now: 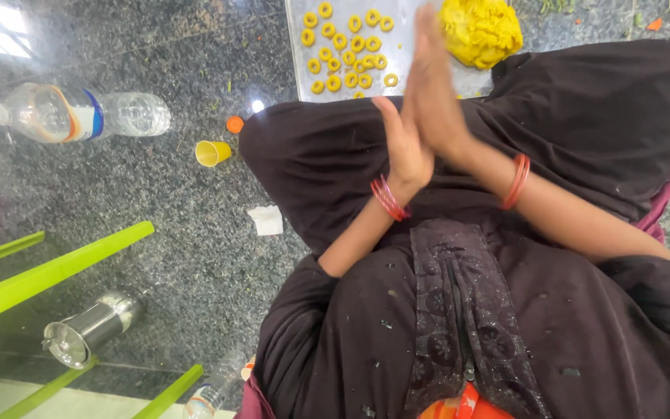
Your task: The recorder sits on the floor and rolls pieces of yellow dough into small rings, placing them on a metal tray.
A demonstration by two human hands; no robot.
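My left hand [402, 140] and my right hand [437, 85] are pressed flat together, palm against palm, above my lap in dark clothing. Whether anything lies between the palms is hidden. Red bangles circle both wrists. Just beyond the fingertips lies a metal tray [409, 35] on the floor with several small yellow dough rings [344, 46] laid out on it. A lump of yellow dough [481, 31] rests at the tray's right end.
On the dark granite floor lie a plastic bottle [79, 114], a small yellow cup [212, 152], an orange cap [234, 124], a white paper scrap [266, 220] and a steel tumbler [91, 329] on its side. Green furniture legs [48, 275] cross the lower left.
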